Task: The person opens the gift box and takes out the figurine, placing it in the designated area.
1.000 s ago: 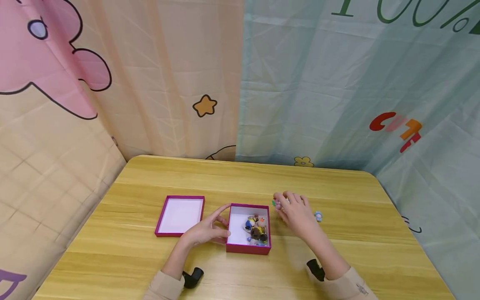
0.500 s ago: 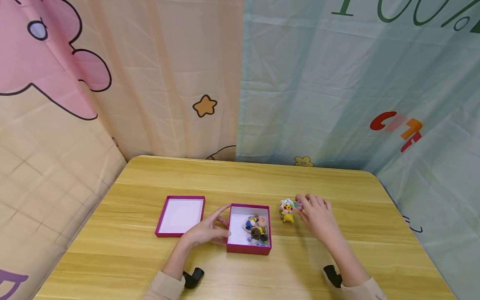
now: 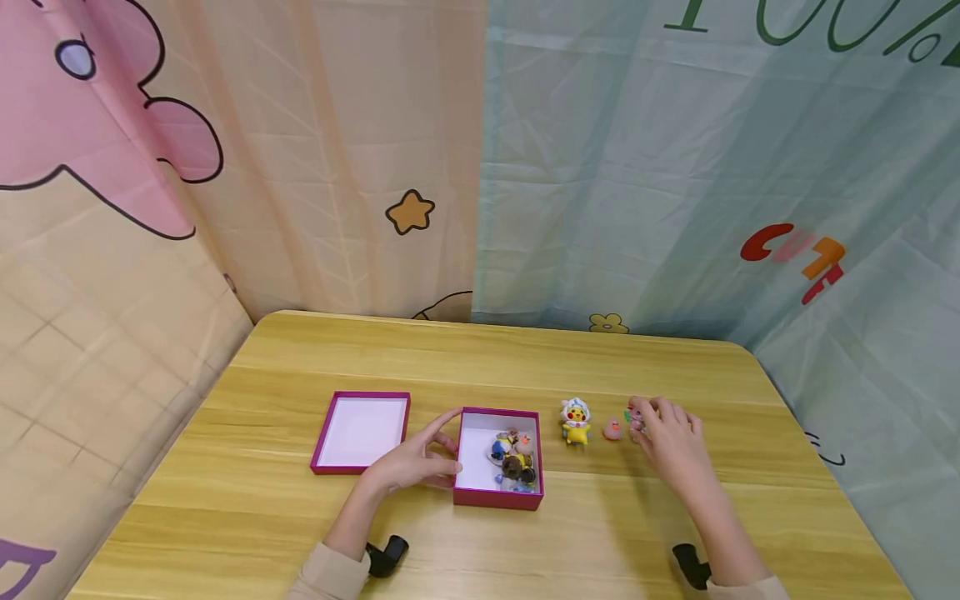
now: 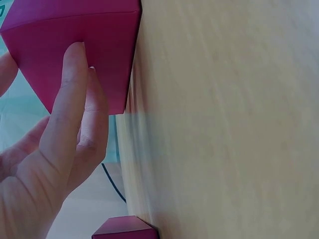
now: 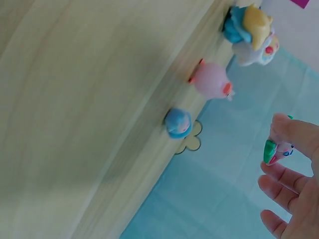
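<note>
My left hand [image 3: 416,458] rests against the left wall of a magenta box [image 3: 497,498], its fairly straight fingers touching the side in the left wrist view. Several small figurines [image 3: 513,462] lie jumbled inside, toward the right. Between thumb and index finger, my right hand [image 3: 675,446] pinches a small pink-and-green figurine [image 5: 280,149], lifted over the table's right half. To its left stand a yellow figurine with a white hood [image 3: 575,421] and a pink duck-like figurine [image 3: 612,429]. A small blue figurine [image 5: 178,123] shows in the right wrist view; the right hand hides it in the head view.
Left of the box, the magenta-rimmed lid [image 3: 361,433] lies with its white inside up. The wooden table [image 3: 480,358] ends at the back against printed curtains [image 3: 675,167]. A black wrist device [image 3: 387,556] sits by the left sleeve.
My right hand has moved right with the pink-and-green figurine, uncovering the yellow figurine and then the pink duck-like one. The blue figurine is now behind the hand. The left hand and box stay put.
</note>
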`<state>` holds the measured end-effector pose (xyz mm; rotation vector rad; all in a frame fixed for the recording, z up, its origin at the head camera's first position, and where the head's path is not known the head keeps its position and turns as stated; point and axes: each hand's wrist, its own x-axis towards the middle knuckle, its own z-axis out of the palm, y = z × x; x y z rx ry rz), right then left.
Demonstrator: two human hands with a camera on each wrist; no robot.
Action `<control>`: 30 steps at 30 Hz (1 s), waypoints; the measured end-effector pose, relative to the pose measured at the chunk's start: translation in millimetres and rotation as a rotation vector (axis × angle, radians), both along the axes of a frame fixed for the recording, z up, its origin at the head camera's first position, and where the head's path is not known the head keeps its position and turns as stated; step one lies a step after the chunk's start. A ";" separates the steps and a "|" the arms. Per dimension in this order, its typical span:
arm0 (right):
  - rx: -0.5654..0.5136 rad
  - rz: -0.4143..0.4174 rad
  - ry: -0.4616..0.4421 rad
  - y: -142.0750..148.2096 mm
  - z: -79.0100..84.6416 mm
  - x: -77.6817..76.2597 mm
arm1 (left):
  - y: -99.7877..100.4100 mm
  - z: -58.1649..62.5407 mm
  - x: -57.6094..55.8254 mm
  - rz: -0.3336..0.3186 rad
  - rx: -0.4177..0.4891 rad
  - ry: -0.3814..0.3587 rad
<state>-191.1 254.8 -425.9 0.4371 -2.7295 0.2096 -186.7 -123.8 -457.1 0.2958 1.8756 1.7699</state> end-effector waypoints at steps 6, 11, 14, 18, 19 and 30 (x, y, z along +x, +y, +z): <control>-0.021 -0.032 0.023 15.4 -4.7 0.0 | -0.1 1.1 0.5 0.002 -0.003 -0.005; -0.021 -0.062 0.026 28.4 -10.8 -1.5 | 0.0 2.3 0.7 -0.002 -0.002 -0.006; -0.006 -0.075 -0.001 36.5 -14.4 -1.9 | 0.0 2.0 0.7 -0.005 -0.002 -0.005; 0.018 -0.087 -0.060 47.1 -18.5 -3.0 | 0.0 2.0 0.5 -0.002 -0.013 -0.005; 0.025 -0.091 -0.079 49.5 -19.4 -3.5 | 0.0 1.9 0.4 -0.001 -0.017 -0.005; 0.111 -0.073 -0.167 63.3 -27.0 -6.5 | 0.7 4.2 0.1 -0.006 -0.018 -0.004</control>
